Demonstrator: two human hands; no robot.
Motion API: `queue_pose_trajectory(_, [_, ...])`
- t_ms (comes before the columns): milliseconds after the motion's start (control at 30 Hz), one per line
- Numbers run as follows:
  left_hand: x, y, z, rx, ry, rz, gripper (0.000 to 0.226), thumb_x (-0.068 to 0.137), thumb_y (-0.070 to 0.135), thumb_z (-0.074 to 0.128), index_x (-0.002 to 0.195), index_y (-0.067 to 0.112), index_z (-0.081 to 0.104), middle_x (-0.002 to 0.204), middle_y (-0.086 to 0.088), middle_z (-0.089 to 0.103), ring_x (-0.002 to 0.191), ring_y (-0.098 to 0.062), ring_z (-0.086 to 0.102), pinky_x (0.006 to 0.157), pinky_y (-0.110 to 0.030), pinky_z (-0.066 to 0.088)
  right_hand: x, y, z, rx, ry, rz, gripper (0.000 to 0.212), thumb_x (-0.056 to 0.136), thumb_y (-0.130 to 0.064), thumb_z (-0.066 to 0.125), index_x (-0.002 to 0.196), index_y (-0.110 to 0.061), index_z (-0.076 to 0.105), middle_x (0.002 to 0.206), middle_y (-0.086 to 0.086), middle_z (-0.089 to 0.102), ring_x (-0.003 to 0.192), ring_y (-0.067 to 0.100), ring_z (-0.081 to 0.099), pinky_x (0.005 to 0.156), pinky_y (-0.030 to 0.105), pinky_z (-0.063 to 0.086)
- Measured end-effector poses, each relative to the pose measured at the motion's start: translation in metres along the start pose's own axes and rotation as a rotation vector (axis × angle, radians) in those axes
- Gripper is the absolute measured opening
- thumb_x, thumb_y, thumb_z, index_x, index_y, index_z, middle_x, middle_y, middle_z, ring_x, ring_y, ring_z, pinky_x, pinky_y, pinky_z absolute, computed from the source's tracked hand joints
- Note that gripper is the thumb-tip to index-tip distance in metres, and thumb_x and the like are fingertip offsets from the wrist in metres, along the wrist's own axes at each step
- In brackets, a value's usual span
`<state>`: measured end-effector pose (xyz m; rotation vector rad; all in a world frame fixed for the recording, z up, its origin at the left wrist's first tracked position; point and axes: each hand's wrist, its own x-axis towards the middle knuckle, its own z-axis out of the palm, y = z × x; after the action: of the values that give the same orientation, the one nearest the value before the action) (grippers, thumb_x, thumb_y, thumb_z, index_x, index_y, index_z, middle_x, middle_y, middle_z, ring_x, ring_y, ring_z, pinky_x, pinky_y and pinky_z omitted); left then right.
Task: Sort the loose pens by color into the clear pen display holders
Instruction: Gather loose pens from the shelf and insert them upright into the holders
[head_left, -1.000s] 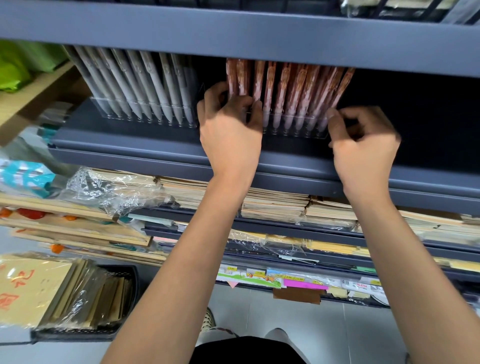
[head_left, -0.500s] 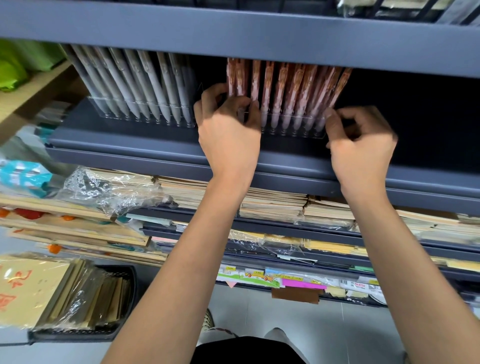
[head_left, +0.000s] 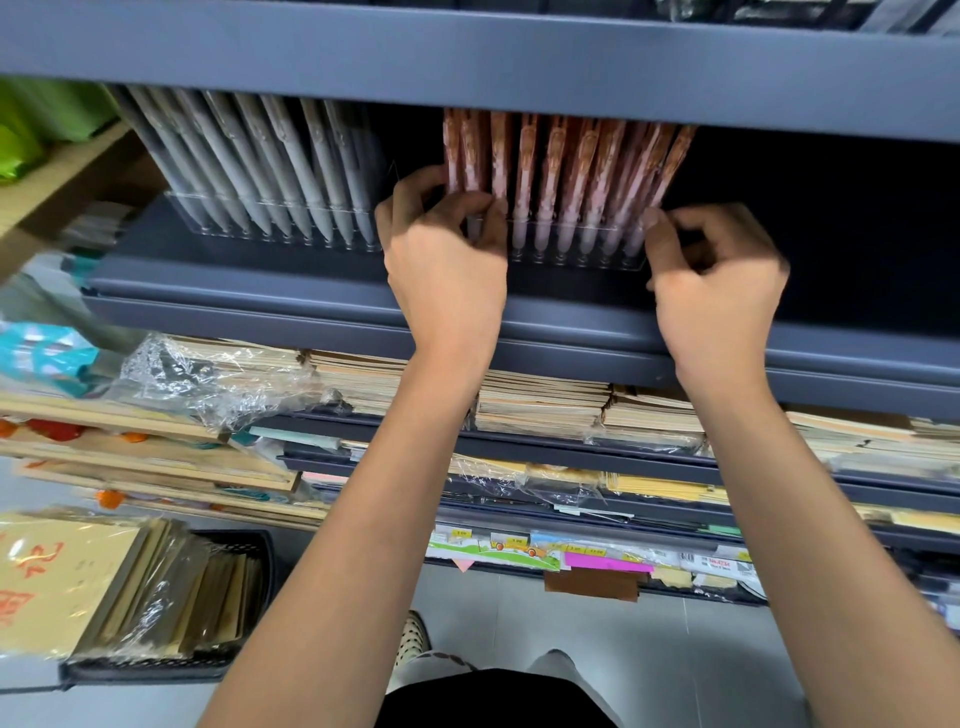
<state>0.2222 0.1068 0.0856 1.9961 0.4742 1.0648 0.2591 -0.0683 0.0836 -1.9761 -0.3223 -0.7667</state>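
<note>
Two clear pen display holders stand on a dark blue shelf. The left holder (head_left: 270, 236) carries a row of several grey pens (head_left: 291, 166). The right holder (head_left: 576, 249) carries several pink-brown pens (head_left: 576, 176). My left hand (head_left: 447, 260) grips the left end of the right holder, fingers curled over its front edge and the leftmost pens. My right hand (head_left: 717, 280) pinches the holder's right end, thumb against the front corner. Pen tops are hidden behind the shelf above.
The shelf above (head_left: 467, 57) hangs low over the pens. To the right of the pink holder the shelf is dark. Lower shelves carry stacks of notebooks (head_left: 540, 405) and plastic-wrapped paper (head_left: 208, 384). A black mesh basket of envelopes (head_left: 171, 597) sits low left.
Both hands stay on the right holder. The holder and hands have shifted only slightly; my left fingers have curled a little further over its front edge.
</note>
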Motion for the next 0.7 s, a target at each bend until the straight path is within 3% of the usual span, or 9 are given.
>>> queue_pose_trajectory(700, [-0.0017,-0.0003,-0.0016,-0.061,-0.006,-0.001,0.01,0.08,0.021,0.071,0.082,0.012,0.076,0.121,-0.007,0.058,0.108,-0.028,0.059,0.084,-0.038,0.051,0.0006,-0.0013,-0.0009,0.034,0.018,0.032,0.024,0.09,-0.027,0.063,0.081,-0.006,0.069,0.081,0.012,0.064,0.059,0.028,0.061,0.059,0.039,0.048])
